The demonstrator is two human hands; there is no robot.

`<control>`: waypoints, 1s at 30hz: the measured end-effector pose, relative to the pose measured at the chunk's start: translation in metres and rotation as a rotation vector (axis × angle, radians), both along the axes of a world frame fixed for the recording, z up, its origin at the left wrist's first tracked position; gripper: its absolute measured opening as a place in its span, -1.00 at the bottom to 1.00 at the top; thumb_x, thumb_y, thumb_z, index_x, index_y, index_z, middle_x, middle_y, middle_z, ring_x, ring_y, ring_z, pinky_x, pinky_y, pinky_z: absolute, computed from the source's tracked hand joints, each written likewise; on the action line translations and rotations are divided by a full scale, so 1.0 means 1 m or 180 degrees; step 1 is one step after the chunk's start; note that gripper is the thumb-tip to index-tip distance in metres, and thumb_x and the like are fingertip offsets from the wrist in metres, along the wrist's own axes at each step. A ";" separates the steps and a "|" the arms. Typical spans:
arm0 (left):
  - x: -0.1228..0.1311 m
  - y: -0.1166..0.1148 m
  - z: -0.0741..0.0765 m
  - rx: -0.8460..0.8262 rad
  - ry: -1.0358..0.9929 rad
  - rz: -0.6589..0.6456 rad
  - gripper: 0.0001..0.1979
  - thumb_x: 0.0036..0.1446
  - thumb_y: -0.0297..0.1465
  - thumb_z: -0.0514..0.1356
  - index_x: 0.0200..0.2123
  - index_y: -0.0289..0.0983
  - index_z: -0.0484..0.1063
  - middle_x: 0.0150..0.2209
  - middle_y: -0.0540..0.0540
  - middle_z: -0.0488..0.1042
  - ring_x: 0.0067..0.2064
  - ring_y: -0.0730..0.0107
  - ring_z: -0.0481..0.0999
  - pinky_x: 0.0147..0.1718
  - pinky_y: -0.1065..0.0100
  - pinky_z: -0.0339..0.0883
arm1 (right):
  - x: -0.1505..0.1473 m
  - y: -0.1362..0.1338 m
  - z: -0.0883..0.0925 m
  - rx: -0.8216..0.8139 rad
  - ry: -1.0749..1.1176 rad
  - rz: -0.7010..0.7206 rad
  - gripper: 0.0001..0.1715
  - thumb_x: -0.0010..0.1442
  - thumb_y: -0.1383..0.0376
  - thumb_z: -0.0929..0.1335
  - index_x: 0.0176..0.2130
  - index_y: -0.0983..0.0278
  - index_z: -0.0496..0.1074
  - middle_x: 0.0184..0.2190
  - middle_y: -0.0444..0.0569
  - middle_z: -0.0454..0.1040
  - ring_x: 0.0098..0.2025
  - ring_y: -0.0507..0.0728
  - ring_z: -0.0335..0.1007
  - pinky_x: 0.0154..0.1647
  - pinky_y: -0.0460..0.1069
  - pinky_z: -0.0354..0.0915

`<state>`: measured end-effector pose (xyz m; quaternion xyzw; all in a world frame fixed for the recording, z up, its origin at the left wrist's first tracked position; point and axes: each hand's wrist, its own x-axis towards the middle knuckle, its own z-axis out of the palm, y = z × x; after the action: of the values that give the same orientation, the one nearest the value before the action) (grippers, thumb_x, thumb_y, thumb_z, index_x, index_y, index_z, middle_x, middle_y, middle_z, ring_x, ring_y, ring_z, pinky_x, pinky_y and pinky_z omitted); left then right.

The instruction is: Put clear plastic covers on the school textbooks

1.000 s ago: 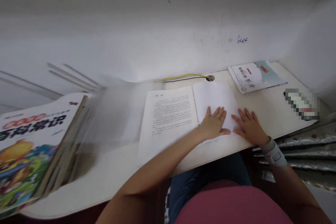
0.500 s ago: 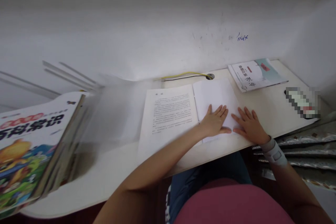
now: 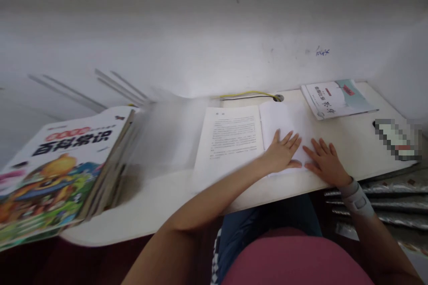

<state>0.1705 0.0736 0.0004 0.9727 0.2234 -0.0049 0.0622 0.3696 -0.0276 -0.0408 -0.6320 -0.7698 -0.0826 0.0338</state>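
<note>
An open book [image 3: 230, 136] lies on the white desk [image 3: 150, 205], its left page printed with lines of text. Over its right side is a blank white page [image 3: 282, 116]. My left hand [image 3: 283, 151] rests flat on that blank page with fingers spread, my forearm crossing the lower part of the printed page. My right hand [image 3: 326, 160] lies flat with fingers apart at the right edge of the blank page, a grey band around the wrist. Neither hand grips anything.
A stack of books [image 3: 73, 164] with a colourful cover stands at the desk's left. A blurred translucent sheet [image 3: 167, 138] is beside it. At the back right lies a thin booklet [image 3: 339, 98]; a pixelated object [image 3: 396, 140] is near the right end. Yellow and black cables [image 3: 249, 95] enter a desk hole.
The camera view has turned left, so the scene sits further right and more of the book stack shows. Both hands stay flat in nearly the same places by the book.
</note>
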 end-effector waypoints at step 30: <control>-0.245 0.006 0.010 0.0027 -0.0899 0.3970 -0.59 0.18 -0.39 -0.07 0.07 -0.35 0.24 -0.27 -0.19 0.53 -0.21 0.18 0.51 -0.21 0.24 0.31 | -0.051 0.000 0.000 -0.0015 0.0065 0.0615 -0.42 0.32 0.09 0.11 0.19 0.32 0.21 0.24 0.13 0.18 0.27 0.30 0.05 0.16 0.31 0.05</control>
<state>-0.0748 0.0798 0.0100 0.6515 0.7372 0.1613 0.0783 0.3189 -0.0278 -0.0404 -0.5556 -0.8270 -0.0706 0.0479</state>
